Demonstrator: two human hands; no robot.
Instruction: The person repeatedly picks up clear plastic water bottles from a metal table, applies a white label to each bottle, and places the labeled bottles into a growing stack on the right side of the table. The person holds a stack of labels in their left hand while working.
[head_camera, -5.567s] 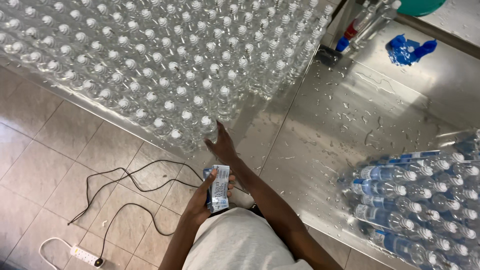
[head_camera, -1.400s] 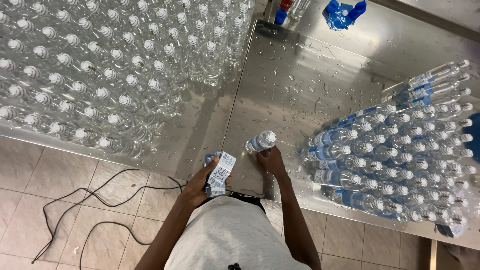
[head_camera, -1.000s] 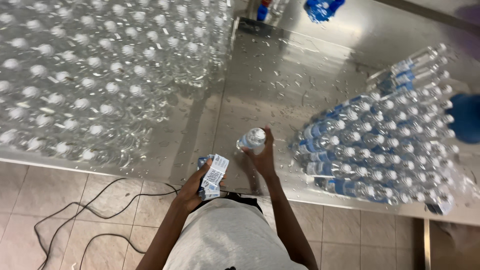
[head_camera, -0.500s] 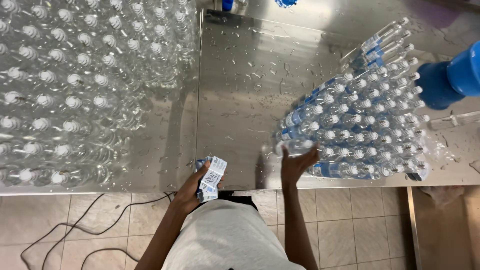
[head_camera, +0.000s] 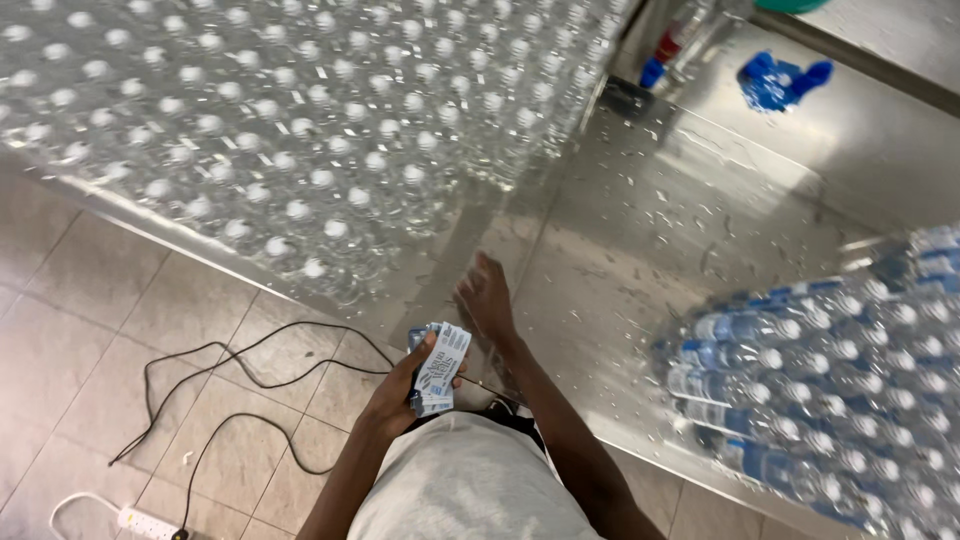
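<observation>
My left hand (head_camera: 405, 385) grips a stack of white and blue labels (head_camera: 440, 367) near the front edge of the steel table (head_camera: 640, 210). My right hand (head_camera: 487, 297) is stretched over the wet table top, fingers together, nothing in it, close to the nearest unlabelled clear bottles (head_camera: 320, 230). Those bottles, with white caps, fill the table's left side in a dense upright mass. At the right lies a group of labelled bottles (head_camera: 820, 370) with blue bands, packed side by side.
A blue crumpled piece (head_camera: 780, 80) lies at the back right of the table, next to a red and blue item (head_camera: 665, 55). Black cables (head_camera: 230, 370) and a white power strip (head_camera: 150, 520) lie on the tiled floor at the left.
My right hand carried a bottle to the labelled group at the right, let it go, and has swung back left toward the unlabelled bottles. My left hand still holds the labels.
</observation>
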